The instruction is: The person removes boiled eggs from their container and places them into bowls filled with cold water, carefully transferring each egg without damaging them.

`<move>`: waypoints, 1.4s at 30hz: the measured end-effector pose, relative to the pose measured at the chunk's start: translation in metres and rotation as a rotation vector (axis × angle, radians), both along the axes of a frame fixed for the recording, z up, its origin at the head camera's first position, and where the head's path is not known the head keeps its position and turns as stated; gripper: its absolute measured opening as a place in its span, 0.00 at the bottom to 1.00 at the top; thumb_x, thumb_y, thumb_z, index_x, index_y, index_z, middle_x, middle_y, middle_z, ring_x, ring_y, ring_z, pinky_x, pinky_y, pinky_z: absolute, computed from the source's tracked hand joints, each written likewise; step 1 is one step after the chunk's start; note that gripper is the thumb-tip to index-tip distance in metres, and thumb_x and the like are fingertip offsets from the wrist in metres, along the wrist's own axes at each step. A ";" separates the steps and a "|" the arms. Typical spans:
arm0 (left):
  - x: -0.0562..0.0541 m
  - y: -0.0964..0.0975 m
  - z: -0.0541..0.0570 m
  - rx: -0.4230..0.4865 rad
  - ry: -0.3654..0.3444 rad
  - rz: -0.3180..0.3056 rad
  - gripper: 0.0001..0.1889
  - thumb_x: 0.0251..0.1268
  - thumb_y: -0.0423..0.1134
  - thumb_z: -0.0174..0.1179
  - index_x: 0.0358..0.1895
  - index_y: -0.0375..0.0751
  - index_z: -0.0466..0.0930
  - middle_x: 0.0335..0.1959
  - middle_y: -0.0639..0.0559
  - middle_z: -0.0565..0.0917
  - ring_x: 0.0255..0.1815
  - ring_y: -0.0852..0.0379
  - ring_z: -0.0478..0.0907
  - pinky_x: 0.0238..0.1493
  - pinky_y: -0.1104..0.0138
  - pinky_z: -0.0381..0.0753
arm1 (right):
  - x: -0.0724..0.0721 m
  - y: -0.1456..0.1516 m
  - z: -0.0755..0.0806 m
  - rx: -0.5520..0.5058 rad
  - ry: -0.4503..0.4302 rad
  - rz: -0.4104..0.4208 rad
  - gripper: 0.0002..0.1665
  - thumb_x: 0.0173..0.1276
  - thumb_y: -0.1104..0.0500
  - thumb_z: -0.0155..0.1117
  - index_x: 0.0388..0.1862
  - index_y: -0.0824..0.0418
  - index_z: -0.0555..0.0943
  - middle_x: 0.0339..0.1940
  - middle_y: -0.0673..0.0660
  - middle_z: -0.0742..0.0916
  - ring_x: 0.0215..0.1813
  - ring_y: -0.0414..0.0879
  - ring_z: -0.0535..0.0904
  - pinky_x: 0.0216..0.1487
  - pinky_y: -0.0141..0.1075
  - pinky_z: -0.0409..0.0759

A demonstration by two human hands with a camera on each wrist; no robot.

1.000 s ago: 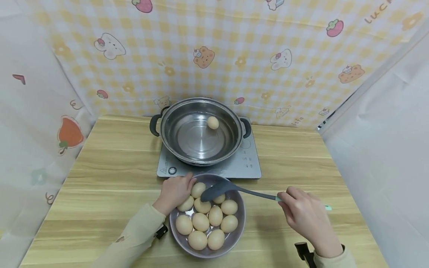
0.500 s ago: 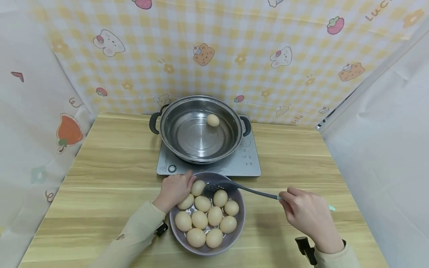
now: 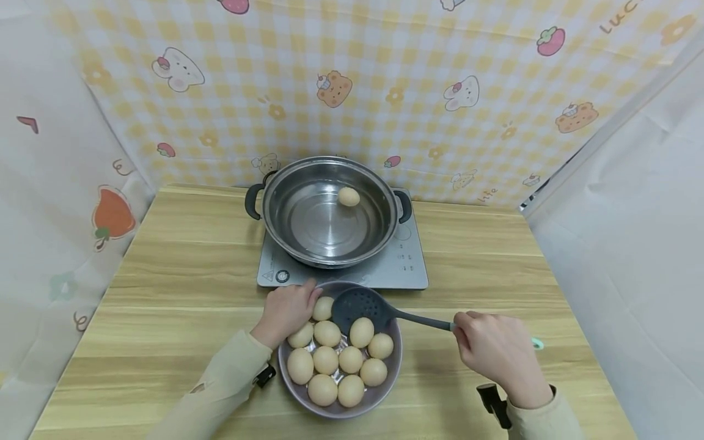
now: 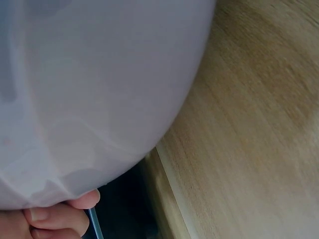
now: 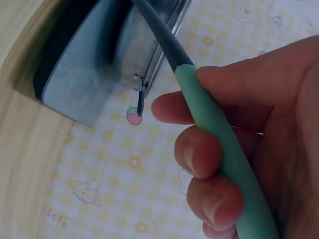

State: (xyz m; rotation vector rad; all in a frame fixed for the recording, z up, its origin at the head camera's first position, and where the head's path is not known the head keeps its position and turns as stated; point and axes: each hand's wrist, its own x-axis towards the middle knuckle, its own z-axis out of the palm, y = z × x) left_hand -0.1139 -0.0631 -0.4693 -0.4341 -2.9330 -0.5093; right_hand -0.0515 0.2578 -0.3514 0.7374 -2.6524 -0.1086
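One left hand, curled, grips the round purple bowl at eleven o'clock; only the left wrist view shows its fingertips by the outer wall. Eleven pale-brown oval eggs show inside. At the bowl's twelve o'clock, a flat grey hob, its print too small to read, bears a silver metal pot with a lone egg toward two. A dark-grey slotted spoon sits at the bowl's one o'clock. The right hand closes round its mint-green handle, mostly hidden from the head view. The yellow-checked cloth reads "life"; "Luc" is cut off.
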 end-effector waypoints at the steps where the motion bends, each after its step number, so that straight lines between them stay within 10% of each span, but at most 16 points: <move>1: 0.000 0.000 0.000 -0.001 -0.004 -0.001 0.12 0.66 0.45 0.50 0.25 0.44 0.68 0.12 0.46 0.72 0.12 0.45 0.71 0.11 0.60 0.62 | 0.000 0.000 0.000 0.008 -0.008 -0.007 0.18 0.48 0.59 0.56 0.10 0.50 0.58 0.10 0.40 0.54 0.11 0.34 0.45 0.12 0.29 0.45; 7: 0.000 0.000 0.002 -0.001 -0.013 0.001 0.12 0.66 0.45 0.50 0.26 0.44 0.68 0.12 0.47 0.73 0.12 0.46 0.71 0.11 0.60 0.62 | 0.000 -0.001 -0.001 0.079 -0.120 -0.052 0.23 0.35 0.54 0.77 0.15 0.51 0.66 0.08 0.39 0.61 0.11 0.35 0.51 0.11 0.30 0.51; 17: 0.001 0.000 0.002 -0.010 -0.030 0.003 0.12 0.66 0.45 0.50 0.26 0.44 0.69 0.11 0.47 0.72 0.11 0.47 0.70 0.11 0.61 0.61 | -0.001 0.004 -0.002 0.057 -0.059 0.013 0.21 0.34 0.55 0.77 0.11 0.51 0.69 0.11 0.41 0.61 0.11 0.34 0.54 0.14 0.28 0.52; 24: -0.001 0.000 0.000 -0.011 -0.019 0.000 0.13 0.66 0.45 0.51 0.25 0.43 0.68 0.10 0.48 0.70 0.10 0.48 0.68 0.10 0.61 0.61 | -0.004 0.009 -0.006 0.045 0.149 0.083 0.14 0.49 0.46 0.54 0.23 0.54 0.79 0.10 0.45 0.65 0.10 0.39 0.59 0.19 0.30 0.47; 36: -0.001 0.000 0.002 0.000 -0.039 -0.008 0.12 0.66 0.44 0.50 0.25 0.44 0.68 0.12 0.48 0.72 0.12 0.47 0.70 0.11 0.61 0.62 | -0.002 0.013 -0.001 0.049 0.023 0.074 0.24 0.64 0.39 0.47 0.28 0.52 0.82 0.11 0.42 0.75 0.08 0.34 0.54 0.10 0.28 0.50; 42: -0.001 0.001 0.001 -0.003 -0.031 -0.010 0.11 0.66 0.44 0.50 0.26 0.43 0.68 0.11 0.48 0.71 0.12 0.48 0.70 0.11 0.61 0.62 | -0.001 0.015 0.000 0.051 0.011 0.067 0.40 0.70 0.35 0.22 0.27 0.51 0.82 0.10 0.41 0.73 0.09 0.33 0.52 0.11 0.28 0.48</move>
